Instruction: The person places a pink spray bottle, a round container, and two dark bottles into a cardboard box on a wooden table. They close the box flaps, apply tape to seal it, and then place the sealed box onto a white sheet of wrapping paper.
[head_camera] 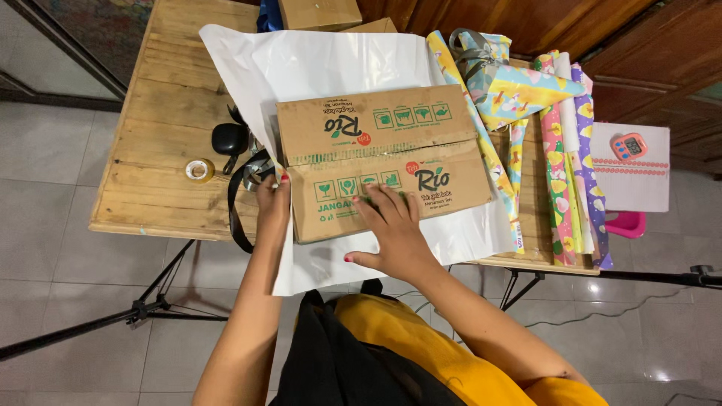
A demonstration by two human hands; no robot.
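While only the head view is on hand, the step can be judged from it as the positioning of a box (380,162) on a white sheet (316,60) before the paper is folded up around it. The box, brown cardboard with green and red print, is laid flat near the front of the wooden counter (162,113), with the sheet spread beneath it and reaching past its far and near edges. The left hand (272,201) is placed at the box's left end, fingers curled against the corner and the paper edge there; nothing is gripped in it as far as can be seen. The right hand (392,225) is spread wide and pressed flat on the box's near face, holding it down. A firm hold on the box would be called for while a paper edge is lifted. Left of the box a tape roll (199,171), a dark case (229,138) and ribbon (242,188) are seen; to the right, patterned rolls (568,165).
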